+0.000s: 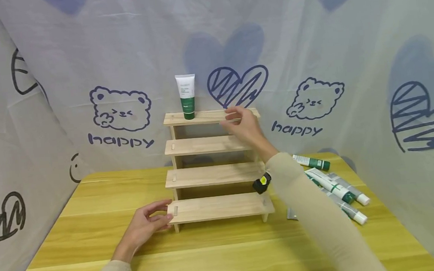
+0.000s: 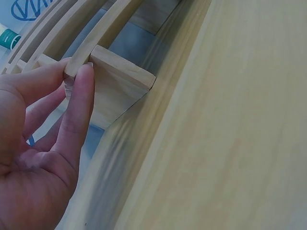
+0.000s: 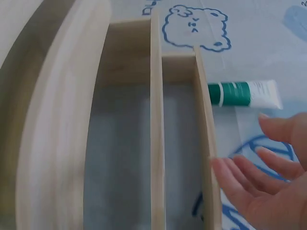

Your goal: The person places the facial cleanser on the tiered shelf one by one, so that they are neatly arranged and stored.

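A stepped wooden display rack (image 1: 215, 208) stands on the table. On the left part of its top step, a green and white squeeze tube (image 1: 187, 93) stands upright on its green cap; the right wrist view also shows this tube (image 3: 240, 94). My left hand (image 1: 144, 224) pinches the left end of the lowest step, thumb and finger on the board's corner in the left wrist view (image 2: 48, 139). My right hand (image 1: 244, 126) is at the right part of the top step, fingers loosely bent and holding nothing. One fingertip lies at the step's edge in the right wrist view (image 3: 268, 177).
Several more tubes (image 1: 327, 184) lie in a loose pile on the table (image 1: 212, 256) to the right of the rack, partly behind my right forearm. A printed cloth (image 1: 116, 45) with bears and hearts hangs close behind the rack and along the sides.
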Motion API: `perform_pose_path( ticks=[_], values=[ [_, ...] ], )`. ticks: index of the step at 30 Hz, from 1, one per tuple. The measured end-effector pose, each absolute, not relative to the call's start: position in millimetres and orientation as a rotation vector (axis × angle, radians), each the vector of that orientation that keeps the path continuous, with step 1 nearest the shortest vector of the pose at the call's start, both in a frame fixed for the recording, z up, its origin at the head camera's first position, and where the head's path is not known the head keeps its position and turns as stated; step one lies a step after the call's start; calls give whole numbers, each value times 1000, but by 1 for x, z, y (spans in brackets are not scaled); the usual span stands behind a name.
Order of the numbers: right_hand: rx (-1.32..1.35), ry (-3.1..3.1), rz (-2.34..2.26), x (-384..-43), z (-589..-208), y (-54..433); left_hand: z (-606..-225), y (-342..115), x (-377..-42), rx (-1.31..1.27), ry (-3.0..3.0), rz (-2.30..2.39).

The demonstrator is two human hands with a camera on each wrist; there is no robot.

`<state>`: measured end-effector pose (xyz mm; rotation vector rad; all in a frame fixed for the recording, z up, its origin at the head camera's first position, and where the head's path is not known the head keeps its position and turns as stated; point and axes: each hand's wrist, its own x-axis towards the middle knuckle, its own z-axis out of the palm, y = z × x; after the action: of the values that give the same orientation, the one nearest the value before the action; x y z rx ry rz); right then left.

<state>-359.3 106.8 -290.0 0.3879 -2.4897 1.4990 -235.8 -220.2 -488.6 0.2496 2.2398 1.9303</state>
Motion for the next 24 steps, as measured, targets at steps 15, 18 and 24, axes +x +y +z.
perform_pose_path(
  ticks=[15,18,24],
  values=[
    [404,-2869,1053,-314,-318,193,-490,-221,-235,256,2238,1928],
    [376,-2882,1014,-307,-328,204,-490,-221,-236,253,2236,1929],
    [345,-2872,935,-297,-357,224,-488,-220,-237,256,2240,1925]
  ],
)
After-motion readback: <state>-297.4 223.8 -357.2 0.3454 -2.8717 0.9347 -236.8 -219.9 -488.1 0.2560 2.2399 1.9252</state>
